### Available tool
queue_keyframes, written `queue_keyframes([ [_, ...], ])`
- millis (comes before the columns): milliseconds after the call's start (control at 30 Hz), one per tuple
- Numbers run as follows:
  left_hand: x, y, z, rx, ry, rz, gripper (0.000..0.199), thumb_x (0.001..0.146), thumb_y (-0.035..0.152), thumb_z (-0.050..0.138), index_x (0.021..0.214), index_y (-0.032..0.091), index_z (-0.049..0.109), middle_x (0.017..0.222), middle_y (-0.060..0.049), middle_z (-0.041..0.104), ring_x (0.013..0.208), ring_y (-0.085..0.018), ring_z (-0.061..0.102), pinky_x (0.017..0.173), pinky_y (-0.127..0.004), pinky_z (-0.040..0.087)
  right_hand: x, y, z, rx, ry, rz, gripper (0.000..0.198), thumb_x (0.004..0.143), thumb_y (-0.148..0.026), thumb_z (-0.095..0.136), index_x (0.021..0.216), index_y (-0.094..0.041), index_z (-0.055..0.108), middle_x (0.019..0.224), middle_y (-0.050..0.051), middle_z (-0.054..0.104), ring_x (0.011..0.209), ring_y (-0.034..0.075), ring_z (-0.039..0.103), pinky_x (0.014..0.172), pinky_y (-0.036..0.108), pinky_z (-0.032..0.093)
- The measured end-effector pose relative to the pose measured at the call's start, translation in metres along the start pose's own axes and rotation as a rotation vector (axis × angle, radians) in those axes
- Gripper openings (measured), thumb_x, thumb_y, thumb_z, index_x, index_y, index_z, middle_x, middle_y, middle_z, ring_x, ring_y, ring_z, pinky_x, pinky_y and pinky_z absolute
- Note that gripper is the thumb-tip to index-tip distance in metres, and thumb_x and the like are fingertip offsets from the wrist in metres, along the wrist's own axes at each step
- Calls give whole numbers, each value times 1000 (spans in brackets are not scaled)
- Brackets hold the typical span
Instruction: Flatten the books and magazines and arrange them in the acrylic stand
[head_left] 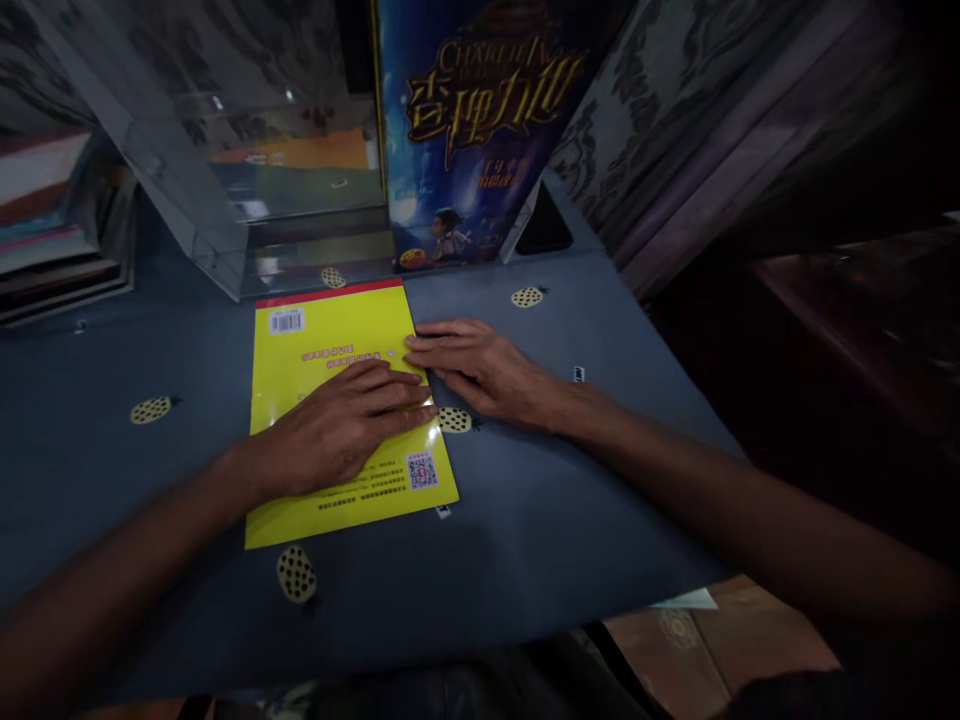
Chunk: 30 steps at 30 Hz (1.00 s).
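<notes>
A yellow book (285,400) with a red strip along its far edge lies closed on the dark blue table. Its barcode is at the far left corner and a QR code at the near right; the print appears upside down to me. My left hand (341,425) rests flat across the middle of the cover, fingers stretched to the right. At the book's right edge lies my right hand (487,370), its fingertips touching the edge and its fingers extended. Neither hand grips anything.
Behind the book stand a clear acrylic holder (217,240) and an upright blue boxed book (465,130). A stack of books (60,220) sits at the far left. A dark phone-like object (546,222) lies by the holder. The tablecloth (525,540) has pineapple prints.
</notes>
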<state>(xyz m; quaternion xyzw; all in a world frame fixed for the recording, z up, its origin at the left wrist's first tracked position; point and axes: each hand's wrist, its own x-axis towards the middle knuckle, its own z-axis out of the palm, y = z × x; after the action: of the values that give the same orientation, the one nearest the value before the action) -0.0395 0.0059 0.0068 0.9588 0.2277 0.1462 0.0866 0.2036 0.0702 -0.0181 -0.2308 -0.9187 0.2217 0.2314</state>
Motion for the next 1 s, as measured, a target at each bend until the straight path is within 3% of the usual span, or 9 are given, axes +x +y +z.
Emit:
queue_keyframes([
  [200,0,-1,2,16,5,-8,47,97,7,43,140,22,55,132,-9,67,130,-24,55,114,-48,41,-9,-5,3,-59,-37,-7,43,100,-19,43,138,-27,61,146,3,60,143,26,46,116,55,40],
  [567,3,4,-4,86,-15,24,38,99,9,45,133,16,58,124,-12,67,122,-26,58,107,-46,46,-28,-20,-3,-51,-55,-1,41,101,-20,43,137,-27,62,142,4,63,141,26,48,115,54,43],
  [1000,-4,30,-1,9,11,79,29,101,12,47,125,16,62,125,-11,69,119,-23,60,108,-45,45,-29,-18,0,-141,-20,-74,39,100,-16,44,133,-20,63,139,9,65,137,26,52,112,53,46],
])
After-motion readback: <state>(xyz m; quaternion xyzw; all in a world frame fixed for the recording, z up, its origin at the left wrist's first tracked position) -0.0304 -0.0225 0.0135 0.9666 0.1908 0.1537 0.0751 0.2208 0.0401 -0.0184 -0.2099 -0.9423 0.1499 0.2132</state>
